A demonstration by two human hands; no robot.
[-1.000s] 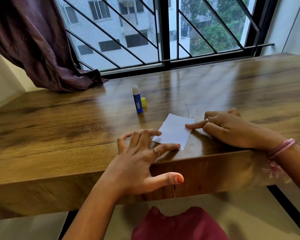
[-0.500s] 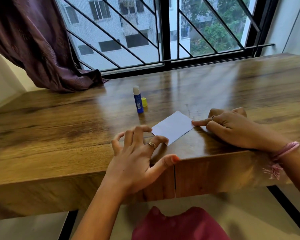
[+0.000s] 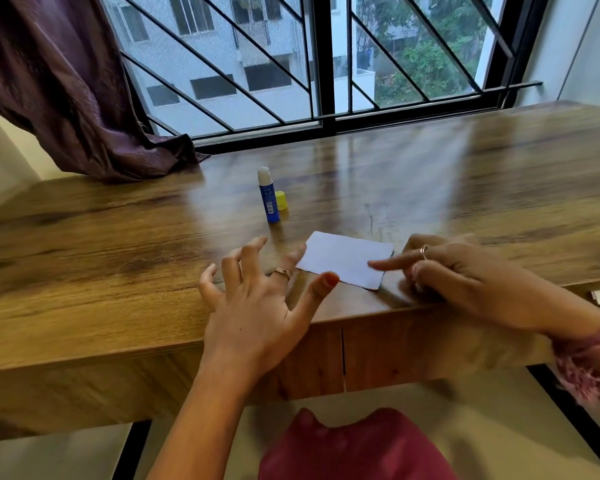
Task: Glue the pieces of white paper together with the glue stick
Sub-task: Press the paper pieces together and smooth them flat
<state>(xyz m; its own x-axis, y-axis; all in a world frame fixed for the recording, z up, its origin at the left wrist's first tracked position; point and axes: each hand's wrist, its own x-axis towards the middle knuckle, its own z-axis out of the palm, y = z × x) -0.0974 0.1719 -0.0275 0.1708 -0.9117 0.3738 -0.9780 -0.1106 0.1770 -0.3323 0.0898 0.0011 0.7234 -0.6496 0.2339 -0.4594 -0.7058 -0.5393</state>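
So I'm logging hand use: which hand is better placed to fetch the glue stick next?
Probably the left hand: it holds nothing, fingers spread, and the glue stick stands beyond its fingertips. The right hand has its forefinger on the white paper.

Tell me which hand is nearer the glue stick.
Left. The left hand hovers just in front of the glue stick; the right hand is off to its right, forefinger on the paper.

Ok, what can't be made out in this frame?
- Head view: whether the white paper is one piece or several stacked; only the top face shows.
- Print on the glue stick: too small.
- Right hand: motion blur smears its curled fingers.
- Object at the right edge, below the table: cut off.
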